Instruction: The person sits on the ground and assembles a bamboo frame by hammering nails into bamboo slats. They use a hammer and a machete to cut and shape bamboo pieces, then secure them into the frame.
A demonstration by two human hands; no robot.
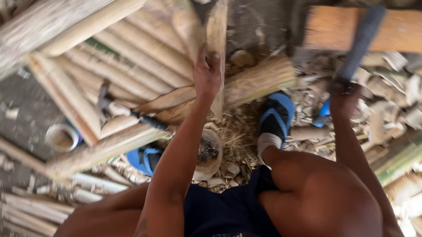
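While I watch through the head camera, I see the left hand (207,75) closed around a bamboo slat (217,45), fingers wrapped over its edge and holding it upright, tilted slightly. The slat stands in front of a thick bamboo log (253,84) that lies across the ground, and its lower end drops behind the wrist toward the litter of chips (236,136).

My right hand (342,96) is fisted tight on the dark handle of a cleaver (362,31), raised well to the right of the slat. Its broad blade looks orange-brown and blurred, so I cannot tell its edge.

Left of the slat, split bamboo pieces (134,55) lie stacked side by side on a rough frame. A hammer (122,111) rests on them, head to the upper left, dark grip pointing toward the left arm. A short bamboo tube (62,137) sits open-ended on the ground at the left.

Below, I see both bare knees spread wide, dark shorts (221,210) between them, and blue sandals (276,114) on the feet, the right one with a white sock. A round wooden block (208,155) sits between the feet, partly hidden by the left forearm. More scraps (414,91) pile up at the right.
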